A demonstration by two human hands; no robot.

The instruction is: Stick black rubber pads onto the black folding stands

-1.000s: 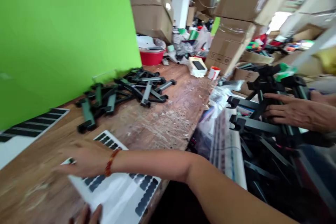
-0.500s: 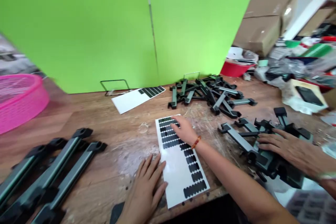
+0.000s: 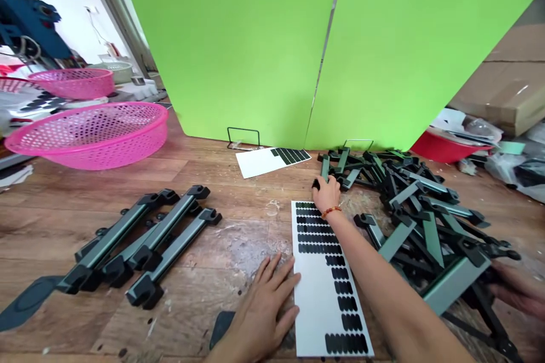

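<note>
The right hand (image 3: 327,195) has moved from over the sticker sheet (image 3: 313,295) to its far edge. Just beyond, a green bar (image 3: 325,168) lies ahead, its long axis pointing away; whether the half-curled grip holds it, I cannot tell. The left hand (image 3: 264,307), farther from the bar, lies flat and empty at the sheet's left edge.

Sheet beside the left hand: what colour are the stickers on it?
Black stickers on a white sheet, best seen in the head view.
</note>
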